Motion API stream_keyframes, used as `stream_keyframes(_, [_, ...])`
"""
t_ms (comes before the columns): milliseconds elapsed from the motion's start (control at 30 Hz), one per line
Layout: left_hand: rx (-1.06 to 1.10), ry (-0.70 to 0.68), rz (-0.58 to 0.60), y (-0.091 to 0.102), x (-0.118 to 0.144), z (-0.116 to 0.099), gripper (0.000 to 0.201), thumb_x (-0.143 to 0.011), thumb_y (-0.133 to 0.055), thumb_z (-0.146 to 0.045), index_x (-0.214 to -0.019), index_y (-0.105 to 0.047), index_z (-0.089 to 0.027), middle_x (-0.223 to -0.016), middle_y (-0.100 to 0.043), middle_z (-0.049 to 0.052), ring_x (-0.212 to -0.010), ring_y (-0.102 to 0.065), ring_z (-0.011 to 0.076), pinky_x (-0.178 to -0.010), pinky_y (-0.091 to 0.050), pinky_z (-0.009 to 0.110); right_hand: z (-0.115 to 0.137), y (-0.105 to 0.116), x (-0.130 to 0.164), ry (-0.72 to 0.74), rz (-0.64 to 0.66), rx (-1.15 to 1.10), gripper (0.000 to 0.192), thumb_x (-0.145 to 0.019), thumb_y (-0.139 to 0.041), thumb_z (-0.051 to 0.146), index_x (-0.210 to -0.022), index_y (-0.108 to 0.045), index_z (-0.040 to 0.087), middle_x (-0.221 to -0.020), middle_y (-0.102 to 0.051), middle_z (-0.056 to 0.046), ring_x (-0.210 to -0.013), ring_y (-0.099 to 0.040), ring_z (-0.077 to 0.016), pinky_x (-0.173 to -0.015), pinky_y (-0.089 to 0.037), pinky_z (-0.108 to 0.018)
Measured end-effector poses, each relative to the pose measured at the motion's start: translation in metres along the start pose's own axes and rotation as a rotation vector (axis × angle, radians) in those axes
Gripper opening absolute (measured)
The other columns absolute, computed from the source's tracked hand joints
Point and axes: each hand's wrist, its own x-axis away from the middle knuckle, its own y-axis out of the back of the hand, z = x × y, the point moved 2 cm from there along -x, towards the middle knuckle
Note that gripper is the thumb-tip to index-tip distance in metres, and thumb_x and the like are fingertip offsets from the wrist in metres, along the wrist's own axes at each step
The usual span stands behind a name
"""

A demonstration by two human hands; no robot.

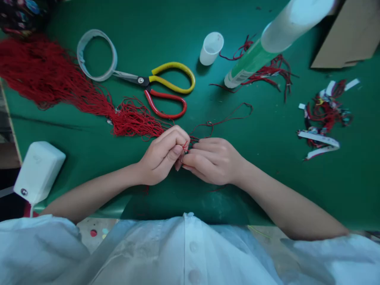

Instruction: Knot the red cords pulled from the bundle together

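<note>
Both hands meet near the middle of the green mat (pixel 89 158). The left hand (pixel 162 156) and the right hand (pixel 212 160) pinch a thin red cord (pixel 225 118) between their fingertips; it loops away toward the far edge. A bundle of red cords (pixel 59 85) lies toward the far left corner. Beyond the hands lie scissors (pixel 162 87), a tape ring (pixel 96 55), a white cup (pixel 211 48) and a tube (pixel 267 43). Scraps (pixel 323 114) lie near the right edge.

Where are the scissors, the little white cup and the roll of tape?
scissors (pixel 146 81): head view, on the pivot where blades meet handles.
little white cup (pixel 210 50): head view, on its side wall.
roll of tape (pixel 114 59): head view, on its right rim.
</note>
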Motion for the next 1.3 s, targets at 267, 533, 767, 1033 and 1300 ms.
stream_keyframes(267, [-0.074, 0.087, 0.087, -0.001, 0.0, -0.003, 0.019, -0.099, -0.035, -0.023, -0.082, -0.043, -0.018, -0.063, -0.049, -0.004, -0.048, -0.047, 0.0043, -0.049, -0.041, 0.017, 0.001, -0.001, 0.002, 0.044, -0.042, 0.086, 0.012, -0.094, -0.051, 0.022, -0.085, -0.058, 0.019, -0.056, -0.056, 0.006, -0.052, -0.045, -0.0088, -0.053, -0.033, -0.025])
stream_keyframes(533, [-0.226, 0.001, 0.11, 0.0, -0.002, -0.007, 0.016, -0.096, -0.039, -0.021, -0.082, -0.046, -0.017, -0.061, -0.046, -0.005, -0.049, -0.043, 0.0041, -0.047, -0.035, 0.015, -0.001, 0.002, 0.004, 0.018, -0.131, 0.04, 0.01, -0.093, -0.051, 0.023, -0.084, -0.052, 0.019, -0.06, -0.059, 0.005, -0.051, -0.047, -0.0085, -0.051, -0.034, -0.026])
stream_keyframes(767, [-0.179, 0.045, 0.103, -0.001, -0.002, -0.006, 0.016, -0.096, -0.042, -0.022, -0.082, -0.047, -0.017, -0.055, -0.042, -0.007, -0.048, -0.043, 0.0041, -0.048, -0.036, 0.015, -0.002, 0.002, 0.004, 0.01, -0.174, -0.017, 0.011, -0.094, -0.048, 0.019, -0.083, -0.051, 0.02, -0.059, -0.058, 0.005, -0.051, -0.048, -0.009, -0.051, -0.034, -0.025])
stream_keyframes(1033, [-0.094, 0.114, 0.124, -0.001, 0.002, -0.003, 0.018, -0.097, -0.041, -0.024, -0.082, -0.048, -0.017, -0.056, -0.047, -0.006, -0.05, -0.047, 0.0049, -0.051, -0.038, 0.017, -0.005, 0.011, 0.009, -0.308, -0.177, -0.295, 0.03, -0.097, -0.038, 0.027, -0.069, -0.046, 0.021, -0.057, -0.055, 0.001, -0.05, -0.05, -0.0107, -0.057, -0.042, -0.027])
stream_keyframes(1300, [-0.075, 0.118, 0.124, -0.001, 0.002, -0.004, 0.019, -0.096, -0.043, -0.026, -0.082, -0.051, -0.017, -0.057, -0.05, -0.005, -0.049, -0.047, 0.0055, -0.05, -0.038, 0.018, -0.012, 0.002, 0.012, -0.659, -0.673, -0.482, 0.023, -0.094, -0.042, 0.043, -0.08, -0.04, 0.025, -0.058, -0.056, 0.003, -0.038, -0.043, -0.0105, -0.038, -0.033, -0.027])
